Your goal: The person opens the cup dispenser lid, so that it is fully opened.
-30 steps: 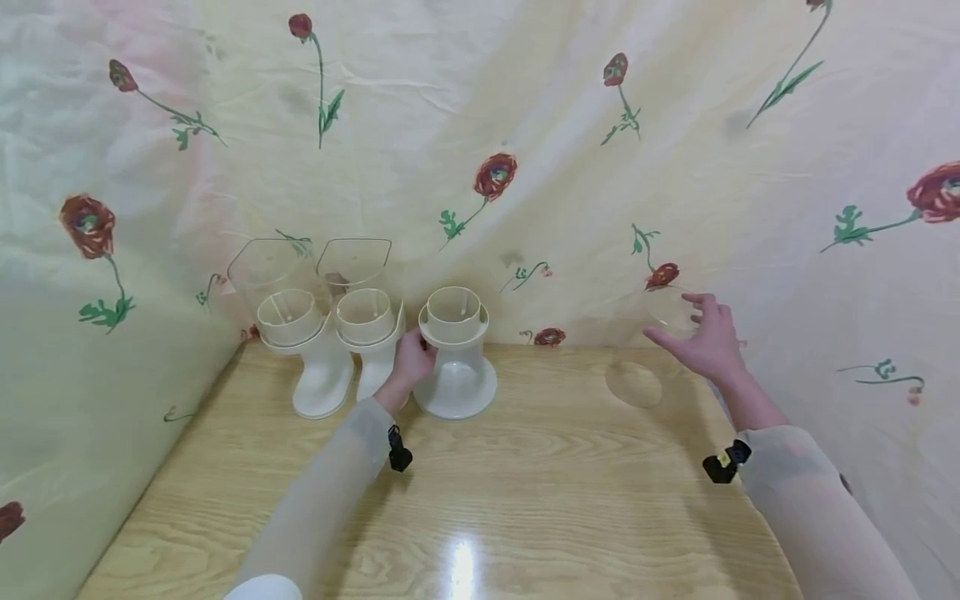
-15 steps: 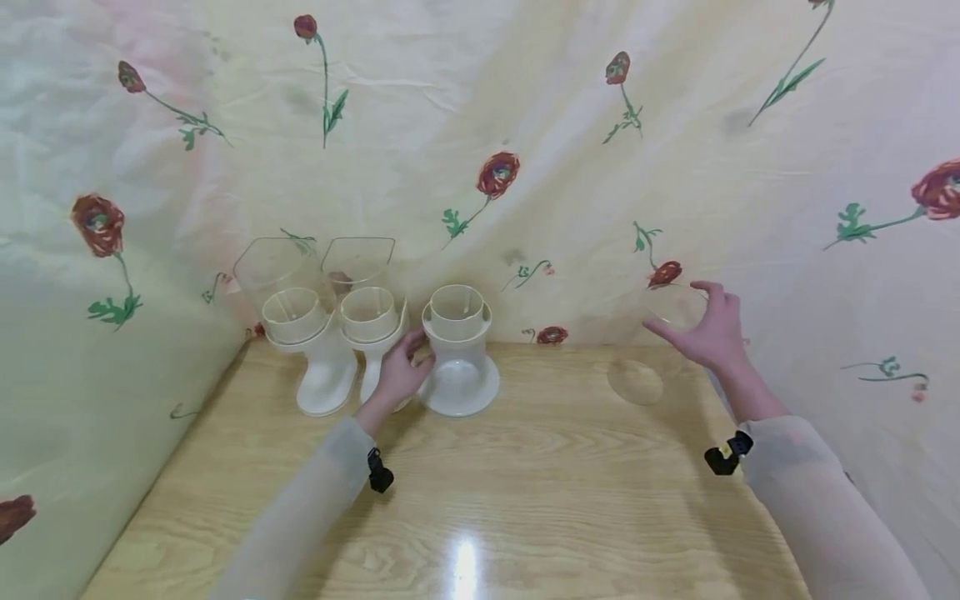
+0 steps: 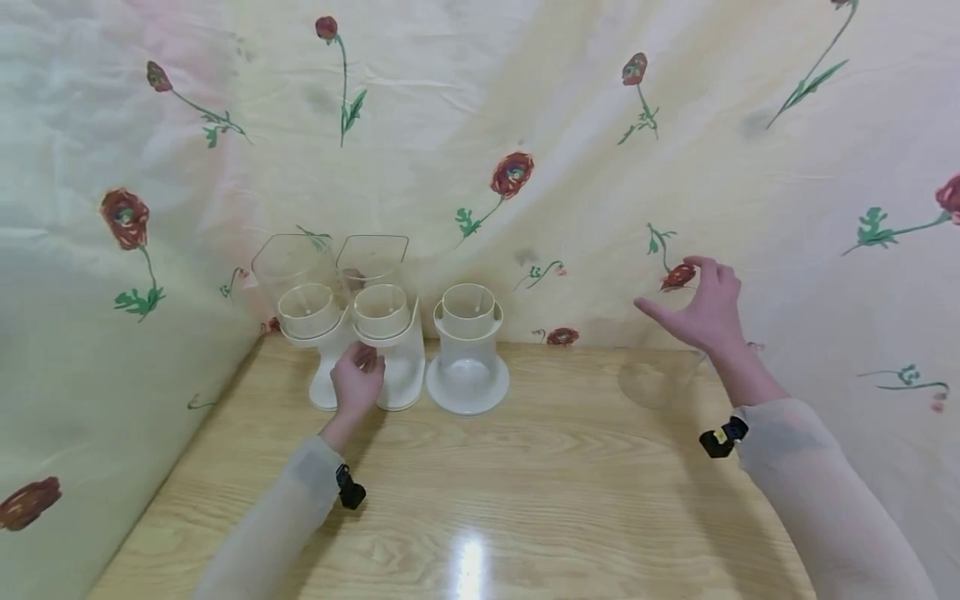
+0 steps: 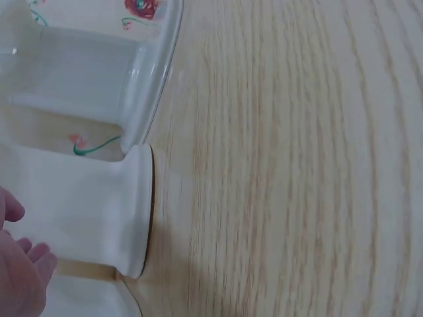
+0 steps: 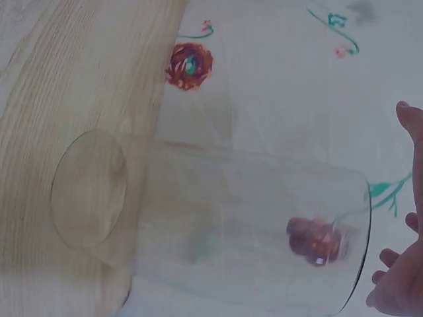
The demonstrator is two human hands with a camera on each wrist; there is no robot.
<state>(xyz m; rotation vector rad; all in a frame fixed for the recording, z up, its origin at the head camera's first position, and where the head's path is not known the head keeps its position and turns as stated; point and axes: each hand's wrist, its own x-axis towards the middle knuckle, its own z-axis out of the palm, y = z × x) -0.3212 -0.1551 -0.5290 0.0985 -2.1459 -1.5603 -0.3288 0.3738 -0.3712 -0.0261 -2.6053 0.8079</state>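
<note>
My left hand (image 3: 357,377), its fingers loosely bent, is in front of the middle white stand (image 3: 403,362), just below its top cup; whether it touches is unclear. In the left wrist view, that hand's fingertips (image 4: 43,257) lie over the stand's white column. My right hand (image 3: 705,312) is spread with thumb and fingers apart, just above a clear cylinder (image 5: 251,198) standing upright at the back right. The right wrist view shows a gap between the hand and the cylinder's rim. Nothing is in either hand.
A left white stand (image 3: 324,387) and a round-based white stand (image 3: 467,387) flank the middle one, each topped by a cream cup. Two clear panels or containers rise behind the left pair. Flower-patterned cloth (image 3: 420,125) borders the wooden table (image 3: 525,475).
My left hand has come away from the round-based stand and moved left to the middle one. My right hand has lifted from the clear cylinder's top. The head view has shifted slightly.
</note>
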